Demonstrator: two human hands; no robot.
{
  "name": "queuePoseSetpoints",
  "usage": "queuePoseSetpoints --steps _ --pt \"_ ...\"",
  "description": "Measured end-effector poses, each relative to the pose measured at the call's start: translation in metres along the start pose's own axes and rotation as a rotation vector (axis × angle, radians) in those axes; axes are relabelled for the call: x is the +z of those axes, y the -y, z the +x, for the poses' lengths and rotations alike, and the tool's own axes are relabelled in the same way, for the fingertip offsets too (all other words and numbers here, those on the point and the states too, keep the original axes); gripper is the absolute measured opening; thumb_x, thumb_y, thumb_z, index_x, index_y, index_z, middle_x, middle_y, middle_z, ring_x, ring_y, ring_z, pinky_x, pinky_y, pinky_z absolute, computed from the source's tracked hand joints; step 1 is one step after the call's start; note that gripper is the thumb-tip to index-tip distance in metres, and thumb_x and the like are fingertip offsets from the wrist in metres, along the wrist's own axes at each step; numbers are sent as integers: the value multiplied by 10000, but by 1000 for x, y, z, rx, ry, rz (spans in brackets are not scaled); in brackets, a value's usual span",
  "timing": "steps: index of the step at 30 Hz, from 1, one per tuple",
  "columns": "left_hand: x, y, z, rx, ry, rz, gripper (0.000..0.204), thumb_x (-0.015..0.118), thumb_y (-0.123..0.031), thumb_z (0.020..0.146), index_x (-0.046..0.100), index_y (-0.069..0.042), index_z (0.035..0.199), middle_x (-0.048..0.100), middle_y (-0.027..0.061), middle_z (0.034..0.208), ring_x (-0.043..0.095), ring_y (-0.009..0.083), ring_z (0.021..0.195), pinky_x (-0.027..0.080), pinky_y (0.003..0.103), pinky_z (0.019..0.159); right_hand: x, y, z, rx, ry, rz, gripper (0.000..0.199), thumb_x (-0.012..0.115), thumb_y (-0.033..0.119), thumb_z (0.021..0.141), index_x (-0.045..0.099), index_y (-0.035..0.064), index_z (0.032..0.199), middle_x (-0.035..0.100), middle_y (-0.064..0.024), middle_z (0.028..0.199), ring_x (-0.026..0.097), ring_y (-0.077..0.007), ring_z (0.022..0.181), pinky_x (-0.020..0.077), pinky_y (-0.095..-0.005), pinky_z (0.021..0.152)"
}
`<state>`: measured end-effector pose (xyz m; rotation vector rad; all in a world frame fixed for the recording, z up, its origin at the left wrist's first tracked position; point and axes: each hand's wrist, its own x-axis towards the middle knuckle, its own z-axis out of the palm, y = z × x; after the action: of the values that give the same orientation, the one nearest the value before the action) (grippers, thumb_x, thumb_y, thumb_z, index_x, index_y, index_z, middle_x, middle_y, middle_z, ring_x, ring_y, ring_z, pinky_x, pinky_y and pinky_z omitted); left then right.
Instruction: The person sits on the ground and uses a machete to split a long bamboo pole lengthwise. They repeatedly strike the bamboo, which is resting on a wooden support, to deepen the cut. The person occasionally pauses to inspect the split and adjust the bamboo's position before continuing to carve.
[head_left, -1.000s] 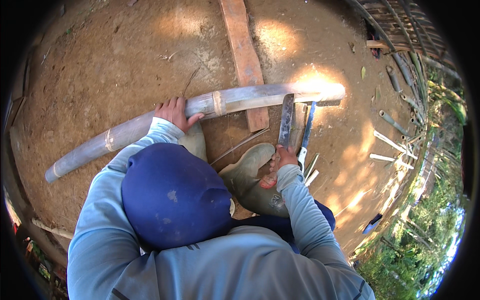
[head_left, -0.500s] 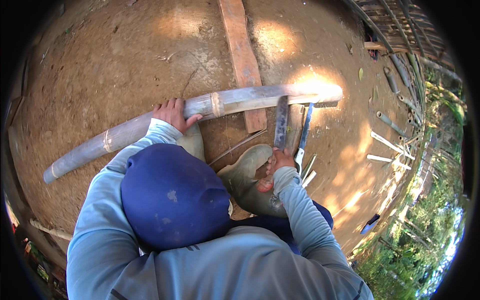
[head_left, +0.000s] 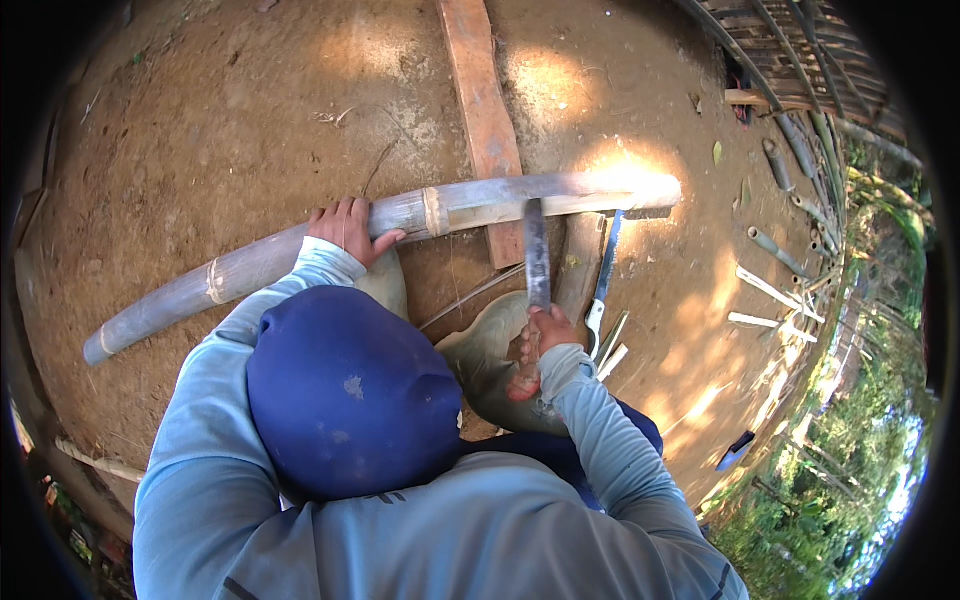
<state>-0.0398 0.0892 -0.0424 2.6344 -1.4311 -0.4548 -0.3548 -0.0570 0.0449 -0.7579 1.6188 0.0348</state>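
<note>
A long bamboo pole [head_left: 470, 203] lies crosswise in front of me, with pale node rings and a lighter shaved strip toward its right part. My left hand [head_left: 345, 230] grips it left of the middle ring, fingers over the far side and thumb apart on the near side. In my right hand [head_left: 556, 330] is a machete [head_left: 537, 255], held by its handle, part of which shows below the fist. The blade points away from me, and its tip is at the near side of the pole, over the shaved strip. Whether the edge touches the bamboo I cannot tell.
A reddish wooden plank [head_left: 483, 110] runs under the pole. Right of the machete are a short wooden piece [head_left: 580, 262] and a handsaw [head_left: 608, 265] with a white handle. My boot [head_left: 480, 350] is close to the right hand. Cut bamboo pieces [head_left: 775, 250] lie at the right.
My right hand and the machete have moved left along the pole, and the blade tip has come slightly nearer to me. My left hand stays on the pole.
</note>
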Motion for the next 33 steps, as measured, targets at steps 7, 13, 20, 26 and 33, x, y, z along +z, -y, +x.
queuePoseSetpoints --steps 7,13,20,26,33 --pt "1 2 3 1 -3 -64 735 645 -691 830 613 -36 1161 676 183 1103 660 379 1050 495 501 937 5 -7 -1 36 59 -54 198 597 262 961 512 133 1085 565 -81 710 527 -216 475 445 -413 420" --pt "-1 -2 1 -14 -3 -53 750 620 -741 819 632 -45 1098 690 177 1079 667 367 1033 478 488 967 13 -8 -6 45 118 -127 198 598 249 954 517 137 1096 571 -76 714 523 -212 473 446 -400 420" --pt "2 -1 3 -8 -6 -56 746 614 -743 822 627 -45 1086 692 174 1071 667 366 1018 476 490 963 16 -11 -7 39 211 -282 215 611 279 960 516 134 1089 563 -69 714 525 -216 472 444 -400 424" --pt "1 -1 2 -11 4 -63 747 617 -745 818 629 -47 1084 693 173 1072 667 367 1016 480 491 958 22 -8 -5 53 15 2 183 594 277 979 500 145 1065 551 -61 704 524 -208 474 430 -403 407" --pt "2 -1 5 3 1 -79 764 615 -753 814 631 -43 1097 689 183 1083 666 373 1038 481 490 963 29 -6 -3 41 -32 215 201 581 275 983 497 144 1109 533 -60 694 523 -199 483 433 -411 414"
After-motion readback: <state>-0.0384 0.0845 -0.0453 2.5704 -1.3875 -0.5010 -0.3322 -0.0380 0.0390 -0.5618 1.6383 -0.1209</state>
